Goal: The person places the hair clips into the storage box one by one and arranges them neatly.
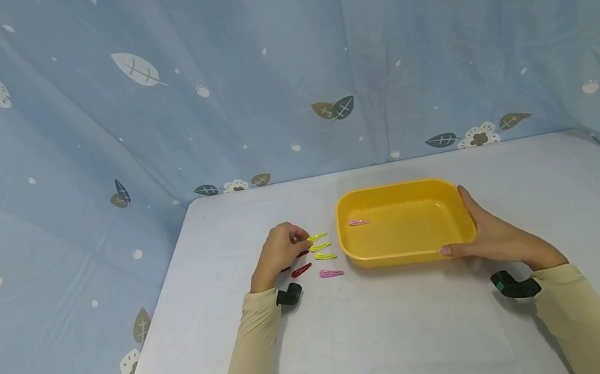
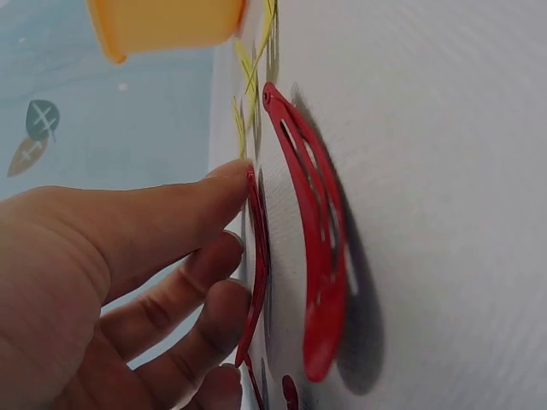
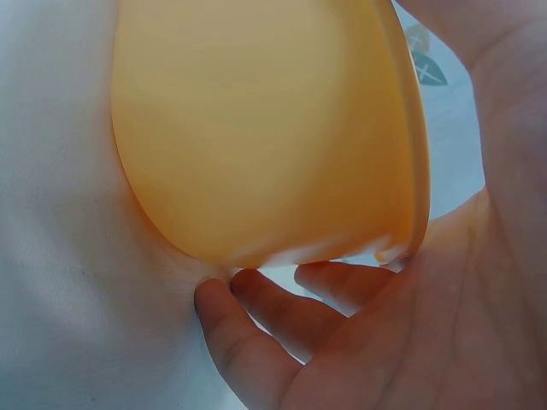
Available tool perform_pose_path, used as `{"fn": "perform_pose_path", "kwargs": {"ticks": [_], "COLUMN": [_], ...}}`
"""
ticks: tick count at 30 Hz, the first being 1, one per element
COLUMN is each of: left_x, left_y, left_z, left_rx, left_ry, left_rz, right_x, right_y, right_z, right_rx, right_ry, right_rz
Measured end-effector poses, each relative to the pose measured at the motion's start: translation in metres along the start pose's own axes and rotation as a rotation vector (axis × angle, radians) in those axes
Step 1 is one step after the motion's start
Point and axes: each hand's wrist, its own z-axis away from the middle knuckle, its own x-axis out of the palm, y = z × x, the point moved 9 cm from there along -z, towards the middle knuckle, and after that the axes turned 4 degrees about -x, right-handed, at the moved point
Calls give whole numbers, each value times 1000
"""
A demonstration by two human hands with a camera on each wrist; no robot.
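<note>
My left hand (image 1: 280, 251) is at the left of the table among snap hair clips. Its thumb and fingertips pinch the end of the farthest yellow hair clip (image 1: 317, 236). Two more yellow clips lie in front of it, and a pink clip (image 1: 331, 272) is nearer me. Red hair clips (image 2: 316, 239) lie beside and under this hand, some partly hidden by it. My right hand (image 1: 493, 235) grips the right end of a yellow plastic box (image 1: 407, 258), thumb at the front corner, fingers along the side. Another pink hair clip (image 1: 359, 221) lies inside the box.
A white cloth covers the table (image 1: 397, 343). Behind and to the left hangs a blue curtain (image 1: 236, 92) with leaf and flower prints. A black wrist mount (image 1: 289, 294) sits on the left wrist, another (image 1: 516, 285) on the right.
</note>
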Motion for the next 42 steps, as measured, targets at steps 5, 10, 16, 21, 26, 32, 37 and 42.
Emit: {"fn": "perform_pose_path", "kwargs": {"ticks": [5, 10, 16, 21, 26, 32, 37, 42], "left_x": [-1, -3, -7, -11, -13, -15, -18, -21], "left_y": [0, -2, -1, 1, 3, 6, 9, 13], "left_z": [-1, 0, 2, 3, 3, 4, 5, 5], "left_rx": [19, 9, 27, 42, 56, 71, 77, 77], "left_ry": [5, 4, 11, 25, 34, 36, 25, 29], "left_rz": [9, 35, 62, 61, 79, 108, 123, 124], "right_x": [0, 0, 0, 0, 0, 0, 0, -1], "right_y": [1, 2, 2, 2, 2, 2, 1, 1], "right_z": [0, 0, 0, 0, 0, 1, 0, 0], "right_rx": [0, -10, -4, 4, 1, -11, -11, -10], "right_ry": [-1, -1, 0, -1, -1, 2, 3, 7], "right_rz": [0, -4, -12, -11, -22, -31, -28, -16]}}
